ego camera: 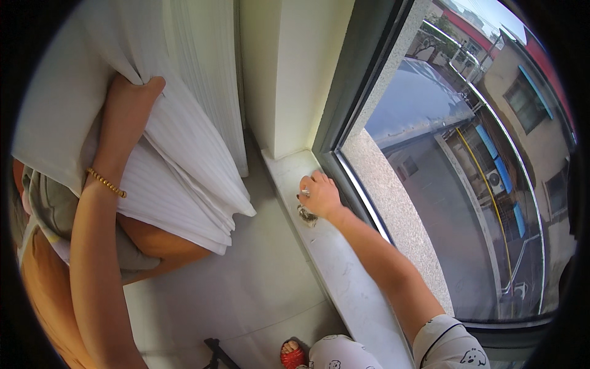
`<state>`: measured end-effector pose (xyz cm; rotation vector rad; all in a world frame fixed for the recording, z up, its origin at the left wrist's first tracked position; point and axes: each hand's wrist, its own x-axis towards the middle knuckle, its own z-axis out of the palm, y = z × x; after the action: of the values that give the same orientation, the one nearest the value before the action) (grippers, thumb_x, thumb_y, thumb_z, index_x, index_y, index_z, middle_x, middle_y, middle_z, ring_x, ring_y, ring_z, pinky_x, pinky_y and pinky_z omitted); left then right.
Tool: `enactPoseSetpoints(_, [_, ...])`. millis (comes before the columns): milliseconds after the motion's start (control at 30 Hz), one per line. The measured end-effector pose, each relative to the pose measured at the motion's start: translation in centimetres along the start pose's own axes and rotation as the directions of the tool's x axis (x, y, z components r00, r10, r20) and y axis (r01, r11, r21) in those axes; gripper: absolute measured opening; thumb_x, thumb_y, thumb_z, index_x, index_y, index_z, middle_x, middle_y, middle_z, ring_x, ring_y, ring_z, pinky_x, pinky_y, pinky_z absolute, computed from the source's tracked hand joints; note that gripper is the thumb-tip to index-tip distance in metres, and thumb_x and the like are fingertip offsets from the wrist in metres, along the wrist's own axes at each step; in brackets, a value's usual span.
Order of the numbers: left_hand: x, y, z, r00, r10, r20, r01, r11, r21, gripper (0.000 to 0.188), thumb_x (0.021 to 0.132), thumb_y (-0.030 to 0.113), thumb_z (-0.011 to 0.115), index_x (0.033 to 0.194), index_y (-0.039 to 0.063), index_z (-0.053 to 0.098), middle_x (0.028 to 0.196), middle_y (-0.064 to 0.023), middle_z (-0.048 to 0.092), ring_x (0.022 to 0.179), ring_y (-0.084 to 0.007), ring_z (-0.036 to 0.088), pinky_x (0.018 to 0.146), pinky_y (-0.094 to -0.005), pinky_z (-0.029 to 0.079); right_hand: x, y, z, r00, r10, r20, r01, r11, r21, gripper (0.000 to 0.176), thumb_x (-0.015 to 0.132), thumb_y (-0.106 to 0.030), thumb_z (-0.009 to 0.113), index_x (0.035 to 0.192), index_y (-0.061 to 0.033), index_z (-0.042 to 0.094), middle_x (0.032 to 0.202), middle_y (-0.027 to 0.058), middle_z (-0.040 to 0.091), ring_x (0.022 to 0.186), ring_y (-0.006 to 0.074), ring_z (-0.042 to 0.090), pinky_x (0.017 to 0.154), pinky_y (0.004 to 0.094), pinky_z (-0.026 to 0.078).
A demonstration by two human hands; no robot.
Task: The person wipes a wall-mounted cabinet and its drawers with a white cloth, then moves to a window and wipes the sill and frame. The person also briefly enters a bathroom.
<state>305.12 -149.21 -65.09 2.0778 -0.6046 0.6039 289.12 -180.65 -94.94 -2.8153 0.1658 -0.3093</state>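
My left hand point(133, 97), above a gold beaded bracelet point(106, 183) on the wrist, grips a bunched fold of a white curtain point(184, 170). The curtain's lower hem hangs gathered below it. My right hand point(319, 193) is over the pale stone windowsill point(339, 258), beside the window frame. Its fingers curl around a small white item point(305, 192), mostly hidden, so its kind is unclear. Just below that hand, a small mottled dark-and-white object point(306, 216) sits on the sill. I cannot tell what it is.
A dark window frame point(364, 83) runs along the right, with buildings outside. Grey cloth point(50, 198) lies over an orange-brown curved surface point(48, 276) at left. Below are the tiled floor point(239, 286), a black stand leg point(221, 354) and a foot in a red slipper point(292, 355).
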Motion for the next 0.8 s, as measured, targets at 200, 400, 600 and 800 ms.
enactPoseSetpoints(200, [-0.4, 0.3, -0.1, 0.999, -0.031, -0.038, 0.034, 0.998, 0.058, 0.026, 0.079, 0.018, 0.061, 0.082, -0.008, 0.059, 0.071, -0.0111, 0.060, 0.067, -0.0188, 0.053, 0.070, -0.0344, 0.048, -6.5, -4.7, 0.4, 0.943, 0.177, -0.282, -0.188, 0.982, -0.010, 0.035, 0.081, -0.034, 0.077, 0.105, -0.0122, 0.064, 0.107, 0.0087, 0.062, 0.107, 0.0300, 0.055, 0.091, 0.0451, 0.040])
enactPoseSetpoints(400, [0.0, 0.0, 0.0, 0.999, -0.034, -0.003, 0.034, 0.999, -0.016, 0.027, 0.078, 0.019, 0.062, 0.082, -0.007, 0.059, 0.071, -0.0106, 0.061, 0.067, -0.0189, 0.054, 0.070, -0.0339, 0.048, -8.4, -3.7, 0.0, 0.966, 0.066, -0.250, -0.063, 0.998, 0.020, 0.043, 0.076, -0.015, 0.077, 0.117, -0.0132, 0.064, 0.118, 0.0125, 0.060, 0.116, 0.0320, 0.054, 0.095, 0.0464, 0.044])
enactPoseSetpoints(600, [-0.3, -0.3, 0.5, 0.996, 0.033, -0.077, -0.035, 0.999, -0.018, 0.027, 0.078, 0.020, 0.062, 0.083, -0.007, 0.060, 0.071, -0.0108, 0.061, 0.066, -0.0189, 0.054, 0.069, -0.0337, 0.048, -3.8, -3.6, 0.5, 0.995, -0.082, -0.065, 0.096, 0.957, 0.274, 0.039, 0.079, -0.002, 0.066, 0.116, -0.0129, 0.059, 0.126, 0.0143, 0.058, 0.115, 0.0369, 0.057, 0.093, 0.0437, 0.050])
enactPoseSetpoints(800, [-0.6, 0.2, 0.4, 0.997, 0.056, -0.059, -0.057, 0.998, -0.025, 0.027, 0.077, 0.020, 0.063, 0.084, -0.007, 0.061, 0.071, -0.0098, 0.061, 0.065, -0.0181, 0.054, 0.068, -0.0331, 0.048, 6.8, -7.4, 5.2, 0.889, -0.333, -0.314, 0.337, 0.941, -0.045, 0.032, 0.084, -0.001, 0.059, 0.114, -0.0116, 0.058, 0.122, 0.0154, 0.061, 0.112, 0.0359, 0.060, 0.091, 0.0443, 0.052])
